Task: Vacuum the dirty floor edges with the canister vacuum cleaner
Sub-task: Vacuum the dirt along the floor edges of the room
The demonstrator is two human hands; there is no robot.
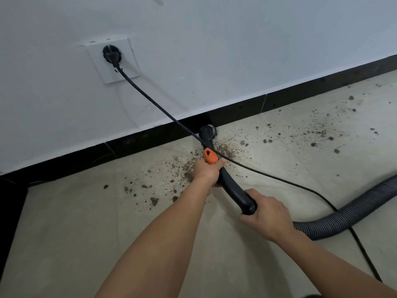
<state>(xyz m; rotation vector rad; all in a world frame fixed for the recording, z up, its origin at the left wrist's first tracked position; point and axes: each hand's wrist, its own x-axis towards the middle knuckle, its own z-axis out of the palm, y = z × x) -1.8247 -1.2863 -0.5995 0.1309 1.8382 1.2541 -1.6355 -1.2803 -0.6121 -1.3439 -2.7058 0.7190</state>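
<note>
The black vacuum handle point(233, 187) curves from its orange slider point(210, 156) down to a round brush nozzle point(208, 131) that rests on the floor against the black baseboard point(236, 114). My left hand point(207, 171) grips the handle just behind the orange part. My right hand point(265, 214) holds the handle's rear end, where the grey ribbed hose point(348, 214) joins. Brown dirt crumbs point(189, 166) lie thickest right by the nozzle and my left hand. More crumbs scatter along the wall to the right point(322, 132). The canister itself is out of view.
A black power cord point(150, 97) runs from a plug in the white wall socket point(111, 54) across the handle and down to the lower right floor. A dark object point(10, 211) fills the left corner. The floor is pale tile point(64, 244).
</note>
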